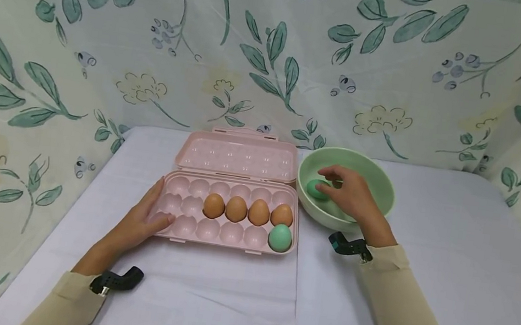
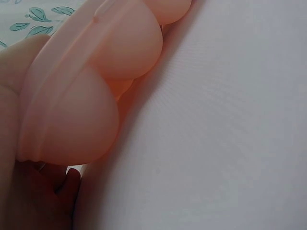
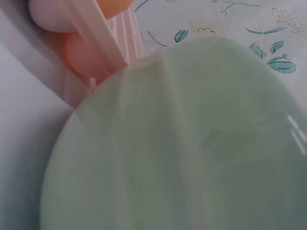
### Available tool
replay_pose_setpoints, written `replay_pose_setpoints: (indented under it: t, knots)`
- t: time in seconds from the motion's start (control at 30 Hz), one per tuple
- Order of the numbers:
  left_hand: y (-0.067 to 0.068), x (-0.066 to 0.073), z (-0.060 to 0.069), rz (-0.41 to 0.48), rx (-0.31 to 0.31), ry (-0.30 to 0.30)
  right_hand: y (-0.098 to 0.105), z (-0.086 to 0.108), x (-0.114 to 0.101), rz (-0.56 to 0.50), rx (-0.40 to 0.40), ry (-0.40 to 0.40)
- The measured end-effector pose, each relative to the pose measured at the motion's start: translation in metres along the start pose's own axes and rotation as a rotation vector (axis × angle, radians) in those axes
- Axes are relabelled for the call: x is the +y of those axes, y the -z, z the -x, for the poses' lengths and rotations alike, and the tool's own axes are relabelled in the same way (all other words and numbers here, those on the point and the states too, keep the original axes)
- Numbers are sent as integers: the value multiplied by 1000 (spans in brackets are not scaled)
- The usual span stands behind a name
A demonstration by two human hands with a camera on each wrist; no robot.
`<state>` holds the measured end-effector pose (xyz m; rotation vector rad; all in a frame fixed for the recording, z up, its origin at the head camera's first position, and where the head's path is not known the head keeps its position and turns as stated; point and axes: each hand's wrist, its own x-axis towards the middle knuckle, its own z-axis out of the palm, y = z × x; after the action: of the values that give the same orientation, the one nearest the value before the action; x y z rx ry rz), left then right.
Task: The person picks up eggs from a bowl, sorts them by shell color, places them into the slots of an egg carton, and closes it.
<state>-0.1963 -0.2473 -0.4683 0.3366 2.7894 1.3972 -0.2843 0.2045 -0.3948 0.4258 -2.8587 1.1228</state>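
Green egg (image 1: 315, 190) shows within the pale green bowl (image 1: 383, 188), near its left side. Right hand (image 1: 352, 193) has its thumb over that egg and forefinger parted above; whether the fingers grip it, I cannot tell. Left hand (image 1: 135, 224) curls round the left end of the open pink carton (image 1: 185, 224), holding four brown eggs (image 1: 236, 209) and another green egg (image 1: 280, 238) on the white-covered table (image 1: 221, 301).
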Motion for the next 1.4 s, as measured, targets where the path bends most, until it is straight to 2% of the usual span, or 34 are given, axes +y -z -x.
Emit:
replay_pose_setpoints:
  t: [0.37, 0.5, 0.53, 0.73, 0.77, 0.9, 1.13, 1.4]
  knots:
    - [0, 1, 0, -11, -4, -11, -1, 0, 0, 14, -73, -66]
    - [1, 2, 0, -13, -4, -11, 0, 1, -1, 33, -96, -57]
    - [2, 8, 1, -10, -5, -7, 0, 1, -1, 41, -103, -54]
    - [1, 6, 1, 1, -2, -7, -1, 2, 2, 56, -173, -37]
    - [1, 0, 0, -2, 0, -11, -1, 3, 3, 56, -187, -35]
    - [1, 3, 1, 0, 3, -15, -3, 5, 1, 85, -223, -38]
    - [1, 5, 1, 6, 4, -20, -4, 5, 0, 101, -241, -35]
    - [0, 0, 0, -8, 2, -15, -3, 5, 0, 109, -245, -37]
